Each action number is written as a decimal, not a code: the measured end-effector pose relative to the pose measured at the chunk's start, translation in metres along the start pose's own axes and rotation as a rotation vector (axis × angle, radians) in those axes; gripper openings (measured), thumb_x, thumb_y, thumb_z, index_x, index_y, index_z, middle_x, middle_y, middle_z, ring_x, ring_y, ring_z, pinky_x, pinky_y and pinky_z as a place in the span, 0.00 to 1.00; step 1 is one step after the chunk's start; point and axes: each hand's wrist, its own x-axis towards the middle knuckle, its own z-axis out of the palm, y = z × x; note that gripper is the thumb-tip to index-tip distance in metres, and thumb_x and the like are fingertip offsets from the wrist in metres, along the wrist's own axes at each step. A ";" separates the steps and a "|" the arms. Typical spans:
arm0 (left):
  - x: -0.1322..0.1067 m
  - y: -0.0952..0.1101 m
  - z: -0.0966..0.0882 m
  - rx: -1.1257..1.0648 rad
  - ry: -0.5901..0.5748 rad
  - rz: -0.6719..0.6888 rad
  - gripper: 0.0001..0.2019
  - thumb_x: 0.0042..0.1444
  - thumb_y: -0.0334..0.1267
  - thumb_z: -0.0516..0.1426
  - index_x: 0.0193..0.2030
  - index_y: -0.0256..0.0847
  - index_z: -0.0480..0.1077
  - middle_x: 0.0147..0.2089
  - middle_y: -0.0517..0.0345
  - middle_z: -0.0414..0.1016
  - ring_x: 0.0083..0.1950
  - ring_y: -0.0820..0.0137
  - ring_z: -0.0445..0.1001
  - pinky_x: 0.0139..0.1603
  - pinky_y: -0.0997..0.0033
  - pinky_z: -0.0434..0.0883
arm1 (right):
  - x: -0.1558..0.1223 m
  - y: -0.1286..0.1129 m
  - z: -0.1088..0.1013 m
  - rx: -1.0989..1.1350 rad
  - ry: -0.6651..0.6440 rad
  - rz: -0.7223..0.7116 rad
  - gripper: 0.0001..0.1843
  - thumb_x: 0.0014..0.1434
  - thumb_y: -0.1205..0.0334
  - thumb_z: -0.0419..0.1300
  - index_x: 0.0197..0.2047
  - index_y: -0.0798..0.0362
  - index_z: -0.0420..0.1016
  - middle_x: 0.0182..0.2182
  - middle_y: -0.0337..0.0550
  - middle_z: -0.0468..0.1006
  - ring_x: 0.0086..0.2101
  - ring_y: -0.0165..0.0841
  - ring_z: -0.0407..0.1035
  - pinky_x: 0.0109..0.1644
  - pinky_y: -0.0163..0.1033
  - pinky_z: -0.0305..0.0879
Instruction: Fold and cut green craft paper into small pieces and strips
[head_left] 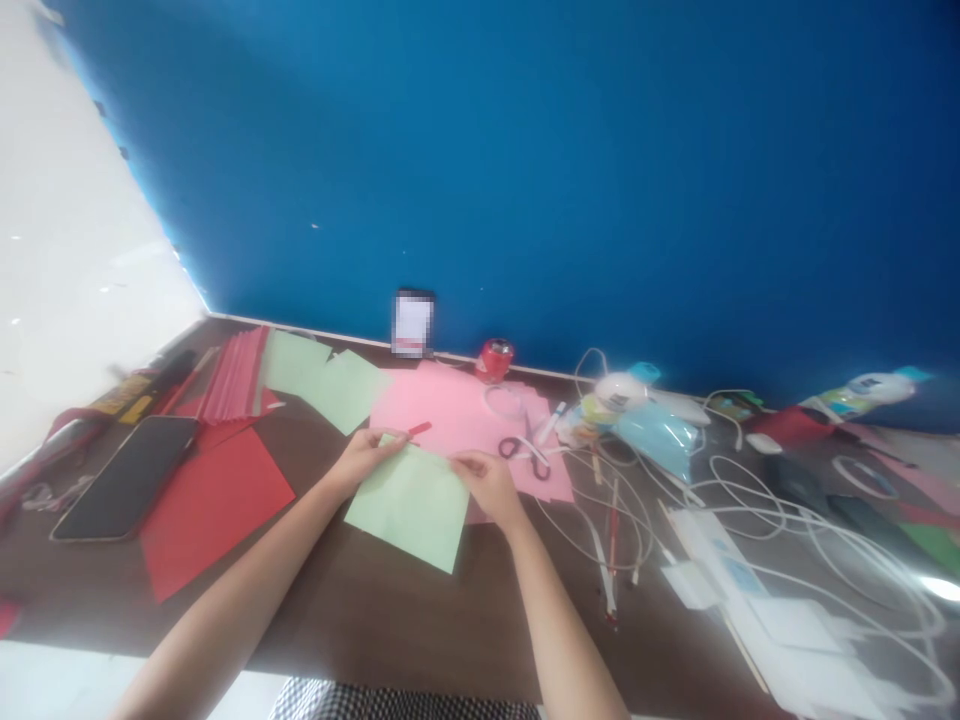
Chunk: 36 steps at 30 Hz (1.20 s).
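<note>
A light green sheet of paper is held by its far edge between my two hands, over the dark table. My left hand is closed on the sheet's far left corner. Just past its fingertips a small red strip shows; whether the hand touches it I cannot tell. At the far right corner, my right hand pinches the same sheet between thumb and fingers. Pink paper sheets lie behind both hands, with scissors resting on them to the right of my right hand.
Red paper, a phone and more green sheets lie left. Behind the pink sheets stand a red can-like container and an upright screen against the blue wall. White cables and a power strip sprawl on the right.
</note>
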 end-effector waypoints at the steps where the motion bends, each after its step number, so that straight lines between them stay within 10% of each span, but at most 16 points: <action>1: 0.000 0.000 0.000 -0.051 -0.028 -0.021 0.20 0.45 0.48 0.59 0.39 0.35 0.74 0.39 0.46 0.76 0.37 0.61 0.74 0.36 0.67 0.68 | 0.000 0.000 -0.001 0.007 -0.011 0.005 0.11 0.49 0.56 0.59 0.31 0.55 0.76 0.31 0.46 0.78 0.34 0.36 0.72 0.41 0.41 0.67; 13: 0.000 -0.001 0.000 0.180 -0.103 0.076 0.18 0.48 0.48 0.57 0.40 0.38 0.75 0.45 0.50 0.75 0.45 0.60 0.72 0.45 0.66 0.67 | -0.005 -0.002 -0.002 -0.093 -0.188 -0.015 0.13 0.49 0.58 0.59 0.37 0.55 0.73 0.27 0.41 0.75 0.28 0.30 0.69 0.32 0.34 0.64; 21: 0.002 -0.004 0.001 0.148 -0.222 0.057 0.18 0.48 0.48 0.57 0.42 0.38 0.74 0.43 0.51 0.76 0.46 0.60 0.72 0.47 0.64 0.67 | -0.007 -0.006 0.016 -0.183 -0.277 -0.021 0.16 0.54 0.55 0.52 0.22 0.54 0.70 0.20 0.34 0.67 0.23 0.26 0.60 0.27 0.32 0.56; 29: 0.000 -0.003 -0.002 0.078 -0.171 0.002 0.20 0.49 0.49 0.56 0.42 0.37 0.72 0.37 0.51 0.77 0.37 0.63 0.74 0.37 0.68 0.68 | -0.006 -0.013 0.006 0.028 -0.321 0.015 0.14 0.55 0.57 0.53 0.44 0.49 0.67 0.36 0.41 0.72 0.36 0.31 0.67 0.40 0.36 0.62; 36: 0.001 0.001 0.003 0.269 -0.230 0.133 0.14 0.44 0.46 0.60 0.30 0.36 0.74 0.33 0.52 0.77 0.34 0.67 0.73 0.36 0.72 0.68 | -0.010 -0.023 0.010 0.091 -0.471 0.019 0.17 0.57 0.49 0.50 0.39 0.52 0.72 0.35 0.42 0.73 0.38 0.33 0.67 0.43 0.37 0.60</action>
